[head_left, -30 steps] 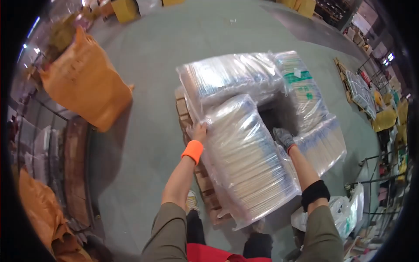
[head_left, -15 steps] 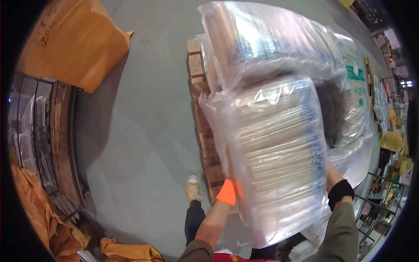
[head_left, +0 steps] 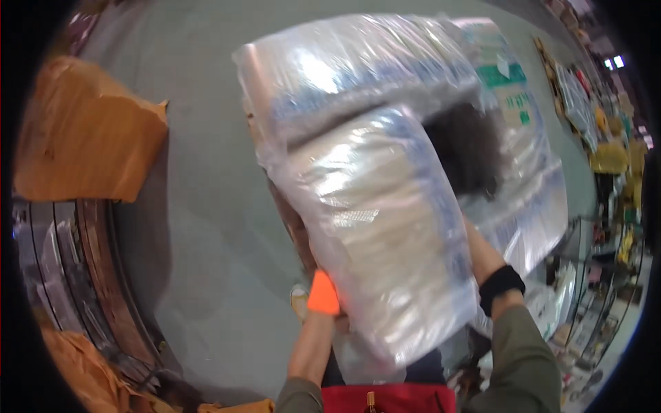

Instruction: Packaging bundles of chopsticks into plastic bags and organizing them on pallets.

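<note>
A big clear-plastic-wrapped bundle [head_left: 385, 227] of pale layered material with a bluish side lies tilted in front of me, between my arms. My left hand [head_left: 317, 266] grips its left side below the middle; an orange band [head_left: 322, 294] sits at that wrist. On the right side, my right hand [head_left: 480, 249] holds the bundle, with a black band [head_left: 501, 288] around the wrist. The fingers of both hands are hidden behind the plastic. Another wrapped bundle [head_left: 365, 58] lies just beyond, close to the held one's far end.
More wrapped bundles [head_left: 527, 148], one with green print, stand at the right around a dark gap [head_left: 468, 148]. A wooden pallet [head_left: 289, 220] shows under the left edge. Brown wrapped packages [head_left: 89, 138] and a rack [head_left: 103, 275] are at the left; crowded shelving [head_left: 599, 275] is at the right.
The held bundle has turned, its far end swinging left, and sits closer to my body. My hands moved left with it. The whole view has shifted too.
</note>
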Demonstrator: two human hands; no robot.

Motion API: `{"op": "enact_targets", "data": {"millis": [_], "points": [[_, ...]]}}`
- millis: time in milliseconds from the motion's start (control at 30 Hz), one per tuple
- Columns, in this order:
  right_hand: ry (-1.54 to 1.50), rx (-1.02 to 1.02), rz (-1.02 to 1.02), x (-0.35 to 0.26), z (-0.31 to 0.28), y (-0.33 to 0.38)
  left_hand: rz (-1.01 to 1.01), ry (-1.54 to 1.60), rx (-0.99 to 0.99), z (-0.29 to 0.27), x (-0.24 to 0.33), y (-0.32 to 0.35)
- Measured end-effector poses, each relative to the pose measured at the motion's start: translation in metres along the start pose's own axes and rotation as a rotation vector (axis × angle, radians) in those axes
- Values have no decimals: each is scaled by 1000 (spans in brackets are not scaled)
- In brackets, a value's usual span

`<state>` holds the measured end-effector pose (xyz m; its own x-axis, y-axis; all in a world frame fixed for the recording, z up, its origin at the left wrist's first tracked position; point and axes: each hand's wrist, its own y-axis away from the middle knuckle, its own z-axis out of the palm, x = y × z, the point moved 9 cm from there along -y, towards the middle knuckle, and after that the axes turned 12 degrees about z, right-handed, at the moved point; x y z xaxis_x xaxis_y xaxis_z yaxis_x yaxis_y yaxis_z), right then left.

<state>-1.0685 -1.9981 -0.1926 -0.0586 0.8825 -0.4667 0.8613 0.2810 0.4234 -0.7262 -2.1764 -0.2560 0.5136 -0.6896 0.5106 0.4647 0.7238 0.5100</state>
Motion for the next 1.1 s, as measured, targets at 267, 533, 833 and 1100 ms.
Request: {"op": "enact_targets", "data": {"millis": [267, 533, 833, 1100], "points": [[175, 592, 135, 32, -121, 365, -181, -219, -161, 36, 50, 69], [-1238, 211, 846, 155, 70, 393, -42, -810, -465, 26, 9, 87], [-436, 98, 332, 212, -32, 401, -56, -807, -425, 44, -21, 260], [-36, 599, -448, 278, -25, 591, -62, -1122, -598, 3, 47, 229]]}}
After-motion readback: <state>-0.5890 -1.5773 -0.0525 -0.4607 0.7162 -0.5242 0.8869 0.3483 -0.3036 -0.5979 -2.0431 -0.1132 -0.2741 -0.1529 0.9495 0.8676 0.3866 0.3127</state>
